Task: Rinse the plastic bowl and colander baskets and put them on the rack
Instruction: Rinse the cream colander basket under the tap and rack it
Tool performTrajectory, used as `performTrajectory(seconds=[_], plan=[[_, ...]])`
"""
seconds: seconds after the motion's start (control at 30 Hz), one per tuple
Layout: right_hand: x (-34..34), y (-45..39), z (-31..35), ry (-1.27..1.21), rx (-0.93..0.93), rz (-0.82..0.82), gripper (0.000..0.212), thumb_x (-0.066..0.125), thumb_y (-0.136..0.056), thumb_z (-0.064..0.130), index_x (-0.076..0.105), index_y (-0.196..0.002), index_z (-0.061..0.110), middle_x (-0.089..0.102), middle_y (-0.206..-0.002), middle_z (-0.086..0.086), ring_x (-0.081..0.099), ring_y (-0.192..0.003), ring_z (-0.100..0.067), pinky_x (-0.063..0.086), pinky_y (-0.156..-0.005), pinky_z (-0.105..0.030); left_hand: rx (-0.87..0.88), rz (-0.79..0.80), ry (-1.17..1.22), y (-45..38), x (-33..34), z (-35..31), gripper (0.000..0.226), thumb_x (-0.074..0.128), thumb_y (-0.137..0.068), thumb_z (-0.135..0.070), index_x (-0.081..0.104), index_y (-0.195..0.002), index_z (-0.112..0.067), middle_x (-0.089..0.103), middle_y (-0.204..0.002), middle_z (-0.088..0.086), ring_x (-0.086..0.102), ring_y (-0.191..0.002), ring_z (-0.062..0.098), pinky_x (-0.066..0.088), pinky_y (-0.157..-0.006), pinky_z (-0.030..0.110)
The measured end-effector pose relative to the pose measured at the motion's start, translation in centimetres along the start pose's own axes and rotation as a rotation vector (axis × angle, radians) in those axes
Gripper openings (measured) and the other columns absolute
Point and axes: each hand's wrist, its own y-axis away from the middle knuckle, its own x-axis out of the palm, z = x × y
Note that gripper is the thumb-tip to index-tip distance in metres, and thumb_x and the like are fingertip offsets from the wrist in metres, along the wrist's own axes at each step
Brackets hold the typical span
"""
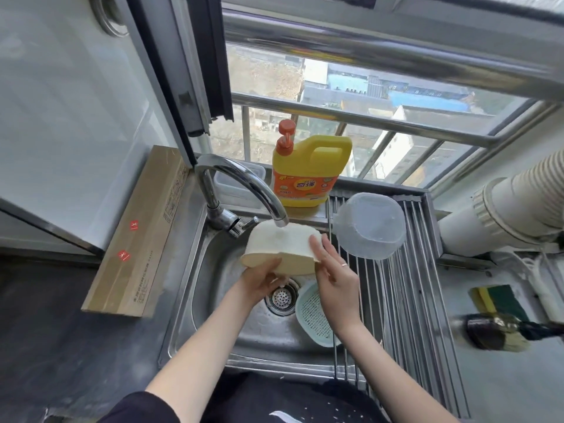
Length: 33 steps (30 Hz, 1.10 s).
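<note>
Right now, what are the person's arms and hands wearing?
Both forearms are bare. A dark sleeve shows at the left upper arm, low in the frame. The right hand wears a thin ring on one finger; the left hand shows no jewellery.

Place: a home kitchen, at the sink corner under a window
Sink: a stainless steel sink (213, 300) with a round perforated drain strainer (281, 297); a curved chrome faucet (244, 190) arches over the basin
Drying: a roll-up rack of steel rods (406, 300) laid across the sink's right side
Cleaning goods: a yellow dish soap jug (309, 172) with an orange pump on the ledge; a green and yellow scrub sponge (500, 300) on the counter at right
Outlook: an open window with steel railing bars (381, 123); rooftops far below, so probably an upper-floor flat
Fittings: a pale ribbed duct (518, 193) at right, perhaps for an extractor
</note>
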Motion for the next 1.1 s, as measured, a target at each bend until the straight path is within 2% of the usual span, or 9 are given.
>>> performTrajectory(seconds=[0.13,0.27,0.43,0.57,0.67,0.8,0.87,0.97,1.1], plan=[[-0.9,-1.8,-0.5,0.006,0.286,-0.054,0.037,0.052,-0.097,0.017,0.056,-0.131,0.032,0.067,-0.109,0.011,0.068,-0.088,-0.008,0.058,-0.077,-0.029,0.05,-0.064,-0.371,0.0,-0.6,-0.7,0.034,0.057,-0.094,-0.026,0.051,-0.118,-0.003,0.063,-0.096,0.013,0.064,-0.08,0.027,0.06,-0.052,0.032],[-1.8,-2.3,-1.2,0.022,0.424,-0.045,0.024,0.049,-0.099,0.026,0.065,-0.116,0.027,0.071,-0.088,-0.002,0.069,-0.059,-0.017,0.055,-0.041,-0.026,0.134,-0.133,-0.675,0.3,0.3,-1.1,0.042,0.042,-0.1,-0.037,0.055,-0.115,0.0,0.061,-0.099,0.014,0.062,-0.082,0.028,0.06,-0.064,0.039],[-2.2,-1.9,-1.5,0.015,0.537,-0.118,0.025,0.048,-0.099,0.021,0.069,-0.11,0.012,0.069,-0.07,-0.004,0.064,-0.041,-0.017,0.052,-0.037,-0.025,0.027,0.049,-0.509,0.9,1.3,-2.1,0.027,0.035,-0.099,-0.028,0.054,-0.111,-0.014,0.062,-0.098,0.009,0.059,-0.094,0.029,0.052,-0.087,0.054],[-2.4,-1.7,-0.6,0.107,0.38,-0.114,0.028,0.053,-0.096,0.024,0.066,-0.12,0.019,0.071,-0.068,-0.001,0.063,-0.046,-0.016,0.053,-0.044,-0.031,-0.166,0.245,-0.159,0.9,0.1,-2.0,0.037,0.027,-0.092,-0.02,0.049,-0.119,-0.009,0.059,-0.11,0.018,0.057,-0.098,0.034,0.053,-0.073,0.049],[-2.0,-1.8,0.6,0.259,0.21,-0.118,0.032,0.062,-0.091,0.029,0.064,-0.122,0.021,0.069,-0.077,0.0,0.057,-0.058,-0.014,0.043,-0.056,-0.027,-0.17,0.205,-0.073,0.8,-0.2,-1.5,0.03,0.027,-0.094,-0.015,0.048,-0.114,-0.007,0.06,-0.102,0.018,0.058,-0.091,0.03,0.055,-0.061,0.038],[-1.1,-2.3,2.0,0.312,0.069,-0.169,0.032,0.07,-0.084,0.032,0.07,-0.114,0.021,0.052,-0.093,-0.003,0.054,-0.07,-0.019,0.047,-0.057,-0.029,-0.172,0.162,-0.05,-0.2,-0.4,-0.6,0.037,0.041,-0.09,0.004,0.042,-0.125,-0.005,0.06,-0.114,0.019,0.061,-0.102,0.031,0.055,-0.083,0.04],[-0.9,-2.4,2.0,0.315,-0.002,-0.207,0.032,0.07,-0.082,0.035,0.072,-0.11,0.021,0.055,-0.103,-0.006,0.057,-0.084,-0.021,0.051,-0.06,-0.03,-0.158,0.161,-0.054,-0.5,0.0,-0.3,0.042,0.049,-0.088,0.009,0.043,-0.127,-0.004,0.058,-0.121,0.02,0.059,-0.11,0.033,0.052,-0.092,0.046],[-1.0,-2.9,1.7,0.159,0.023,-0.196,0.032,0.069,-0.085,0.032,0.07,-0.115,0.02,0.056,-0.124,-0.01,0.055,-0.112,-0.023,0.048,-0.091,-0.032,-0.152,0.177,-0.15,-0.7,1.3,0.0,0.045,0.057,-0.083,0.013,0.048,-0.124,-0.003,0.063,-0.111,0.016,0.063,-0.097,0.029,0.061,-0.07,0.039],[-1.5,-3.2,2.1,0.046,0.089,-0.157,0.029,0.064,-0.09,0.024,0.067,-0.118,0.023,0.058,-0.125,-0.006,0.05,-0.113,-0.008,0.036,-0.096,-0.009,-0.189,0.213,-0.408,-0.7,1.9,0.5,0.037,0.068,-0.081,0.002,0.055,-0.116,-0.006,0.068,-0.099,0.011,0.067,-0.084,0.023,0.06,-0.061,0.029]])
